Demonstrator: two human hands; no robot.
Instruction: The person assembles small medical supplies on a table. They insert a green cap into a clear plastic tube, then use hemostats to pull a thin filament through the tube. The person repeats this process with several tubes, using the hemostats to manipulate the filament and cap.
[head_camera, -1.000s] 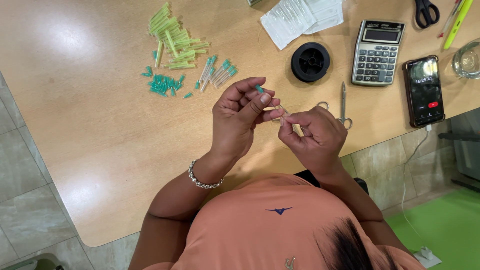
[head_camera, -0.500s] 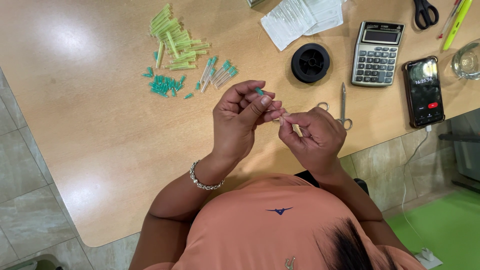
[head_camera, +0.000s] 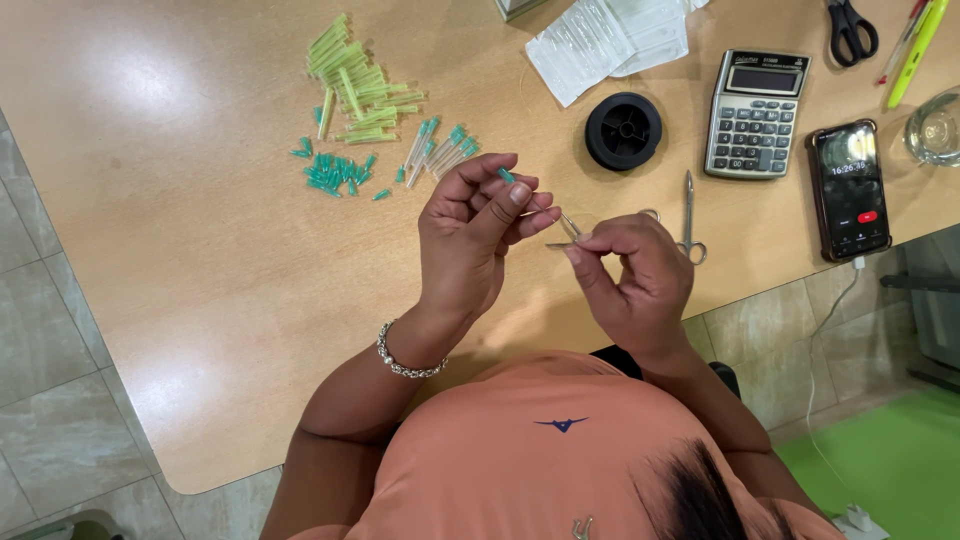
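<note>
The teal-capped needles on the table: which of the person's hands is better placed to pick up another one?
Probably the left hand. It is raised closer to the loose teal-capped needles, up and to its left. The right hand sits farther away, its fingertips pinching a thin needle, with the left hand between it and the pile.

Left hand (head_camera: 470, 235) raised, fingers curled and pinched; right hand (head_camera: 635, 280) faces it, fingertips pinched, nearly touching
</note>
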